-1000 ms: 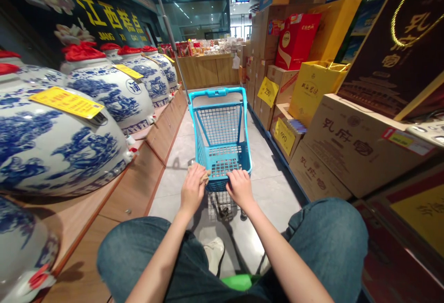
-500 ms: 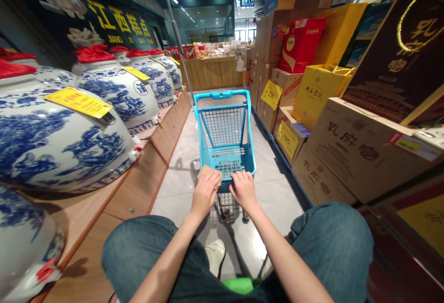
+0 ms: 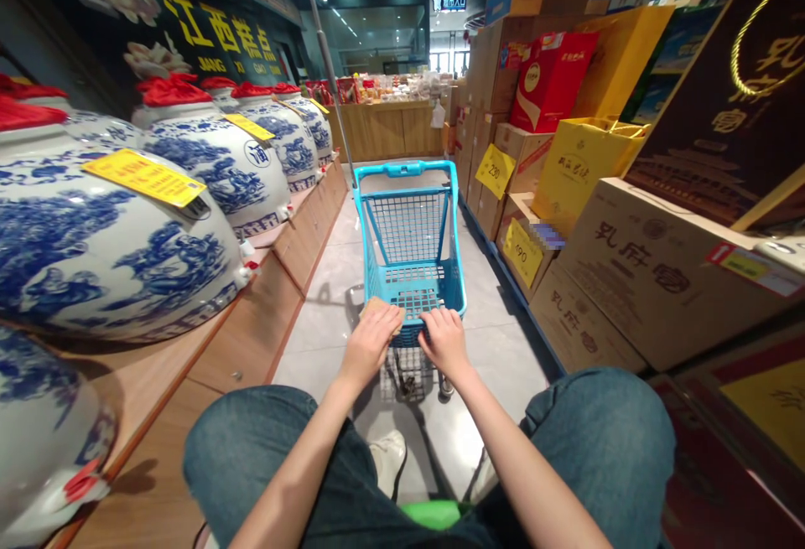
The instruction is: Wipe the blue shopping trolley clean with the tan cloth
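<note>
A small blue shopping cart point(image 3: 371, 235) of plastic mesh stands between my knees, its front rim towards me. My left hand point(image 3: 372, 341) is closed over a tan cloth point(image 3: 380, 307) at the left corner of that rim; its far edge sticks out past my fingers. On the right part of the same rim my right hand point(image 3: 444, 336) is hooked, fingers curled over the edge. The undersides of both hands are hidden. Inside, the cart's basket shows a bare grid floor.
Big blue-and-white porcelain jars point(image 3: 189, 256) with red cloth tops line a wooden shelf point(image 3: 248, 331) on the left. Stacked cartons point(image 3: 647, 256) and gift bags point(image 3: 582, 163) rise close on the right. A pole point(image 3: 330, 71) stands beyond the cart's left side.
Both hands keep their places on the cart rim. The whole view has shifted by a few pixels; hardly anything else differs.
</note>
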### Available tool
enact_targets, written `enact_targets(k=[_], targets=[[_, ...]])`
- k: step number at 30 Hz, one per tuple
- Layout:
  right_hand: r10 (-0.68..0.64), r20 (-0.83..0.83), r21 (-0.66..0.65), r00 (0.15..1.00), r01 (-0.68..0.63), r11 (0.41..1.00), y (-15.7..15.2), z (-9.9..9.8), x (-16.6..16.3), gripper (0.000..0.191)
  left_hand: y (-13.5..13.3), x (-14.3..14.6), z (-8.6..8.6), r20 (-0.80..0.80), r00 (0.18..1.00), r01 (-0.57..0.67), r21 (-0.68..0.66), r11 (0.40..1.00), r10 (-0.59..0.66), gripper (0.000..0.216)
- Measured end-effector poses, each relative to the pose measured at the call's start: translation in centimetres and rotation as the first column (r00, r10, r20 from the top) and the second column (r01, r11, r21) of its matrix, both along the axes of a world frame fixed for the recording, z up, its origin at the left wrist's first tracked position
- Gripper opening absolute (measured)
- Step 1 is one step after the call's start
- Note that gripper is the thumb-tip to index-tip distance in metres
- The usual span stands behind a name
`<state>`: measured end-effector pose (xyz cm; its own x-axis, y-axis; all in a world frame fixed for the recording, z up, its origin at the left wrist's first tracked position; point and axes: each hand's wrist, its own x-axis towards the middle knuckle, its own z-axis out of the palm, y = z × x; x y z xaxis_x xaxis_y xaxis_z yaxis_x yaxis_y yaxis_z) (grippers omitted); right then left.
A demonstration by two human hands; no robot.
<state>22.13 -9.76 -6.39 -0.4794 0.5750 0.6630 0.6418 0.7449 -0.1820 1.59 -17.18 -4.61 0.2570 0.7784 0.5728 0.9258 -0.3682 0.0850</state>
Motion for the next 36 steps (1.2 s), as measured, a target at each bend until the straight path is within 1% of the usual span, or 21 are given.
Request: enact_targets(k=[3, 5, 7, 9, 11, 12, 14, 15, 16, 17, 20, 21, 22, 25, 26, 27, 30, 31, 32, 33, 36], targets=[[0.013, -0.008, 0.024, 1.0, -0.013, 1.0, 0.1, 0.0, 0.1, 0.02, 0.5, -0.8, 0.5, 0.106, 0.988, -0.119, 0.059, 0.991, 0.113, 0.047], [0.004, -0.017, 0.025, 1.0, -0.003, 1.0, 0.1, 0.0, 0.2, 0.02, 0.6, -0.6, 0.3, 0.161, 0.975, -0.168, 0.1, 0.981, 0.15, 0.044], [-0.01, -0.017, 0.012, 1.0, 0.01, 1.0, 0.1, -0.1, 0.2, 0.02, 0.4, -0.2, 0.1, 0.12, 0.987, -0.118, 0.093, 0.989, 0.106, 0.046], [-0.016, -0.006, -0.003, 1.0, 0.016, 1.0, 0.1, -0.2, 0.2, 0.021, 0.2, -0.1, 0.0, 0.037, 0.999, -0.034, 0.041, 0.999, 0.033, 0.05], [-0.01, 0.009, -0.007, 1.0, 0.01, 1.0, 0.1, -0.2, 0.2, 0.022, 0.2, -0.5, 0.2, 0.018, 1.0, -0.021, 0.013, 1.0, 0.021, 0.051], [-0.006, 0.015, -0.006, 1.0, 0.006, 1.0, 0.1, -0.3, 0.2, 0.023, 0.2, -0.8, 0.3, 0.048, 0.997, -0.056, 0.022, 0.998, 0.055, 0.051], [-0.003, 0.017, -0.001, 1.0, 0.003, 1.0, 0.1, -0.3, 0.1, 0.023, 0.5, -1.0, 0.5, 0.156, 0.974, -0.175, 0.062, 0.983, 0.164, 0.05], [-0.004, 0.013, 0.0, 1.0, 0.004, 1.0, 0.0, -0.3, 0.1, 0.023, 0.6, -0.9, 0.4, 0.197, 0.96, -0.219, 0.079, 0.973, 0.2, 0.049], [-0.007, 0.008, 0.0, 1.0, 0.007, 1.0, 0.0, -0.4, 0.0, 0.023, 0.6, -0.7, 0.3, 0.21, 0.955, -0.231, 0.089, 0.969, 0.209, 0.048], [-0.012, 0.003, -0.001, 1.0, 0.012, 1.0, 0.0, -0.4, 0.0, 0.022, 0.6, -0.3, 0.2, 0.19, 0.964, -0.208, 0.088, 0.974, 0.188, 0.047], [-0.02, -0.009, 0.013, 1.0, 0.02, 1.0, 0.1, -0.5, 0.1, 0.02, 0.5, 0.4, -0.1, 0.052, 0.997, -0.054, 0.036, 0.998, 0.053, 0.048], [-0.018, -0.01, 0.025, 1.0, 0.018, 1.0, 0.2, -0.5, 0.1, 0.02, 0.5, 0.4, 0.0, 0.034, 0.999, -0.038, 0.025, 0.999, 0.037, 0.048], [-0.014, -0.009, 0.037, 1.0, 0.015, 0.999, 0.3, -0.4, 0.2, 0.02, 0.5, 0.4, 0.1, 0.04, 0.998, -0.052, 0.027, 0.998, 0.051, 0.048], [-0.011, -0.001, 0.049, 1.0, 0.011, 0.999, 0.5, -0.4, 0.2, 0.022, 0.9, 0.5, 0.3, 0.133, 0.976, -0.185, 0.075, 0.98, 0.174, 0.046], [-0.016, 0.0, 0.045, 1.0, 0.016, 0.999, 0.5, -0.3, 0.2, 0.021, 1.0, 0.8, 0.3, 0.149, 0.97, -0.208, 0.085, 0.974, 0.194, 0.046], [-0.023, 0.0, 0.037, 1.0, 0.023, 0.999, 0.6, -0.3, 0.2, 0.02, 1.0, 1.0, 0.2, 0.143, 0.972, -0.202, 0.088, 0.975, 0.189, 0.046], [-0.043, 0.001, 0.023, 0.999, 0.042, 0.999, 0.8, -0.2, 0.4, 0.017, 0.8, 1.4, 0.1, 0.022, 0.997, -0.073, 0.038, 0.997, 0.072, 0.047], [-0.042, 0.005, 0.025, 0.999, 0.042, 0.999, 0.9, -0.2, 0.5, 0.018, 0.7, 1.3, 0.1, -0.008, 0.999, -0.046, 0.019, 0.999, 0.046, 0.048], [-0.037, 0.009, 0.029, 0.999, 0.037, 0.999, 0.9, -0.1, 0.6, 0.019, 0.7, 1.1, 0.2, -0.015, 0.999, -0.048, 0.015, 0.999, 0.048, 0.048], [-0.03, 0.012, 0.035, 0.999, 0.03, 0.999, 1.0, -0.1, 0.7, 0.02, 0.7, 0.8, 0.3, 0.001, 0.997, -0.075, 0.025, 0.997, 0.075, 0.048], [-0.02, 0.019, 0.042, 1.0, 0.02, 0.999, 0.9, -0.1, 0.6, 0.022, 0.6, 0.7, 0.4, 0.114, 0.972, -0.217, 0.098, 0.971, 0.206, 0.046]])
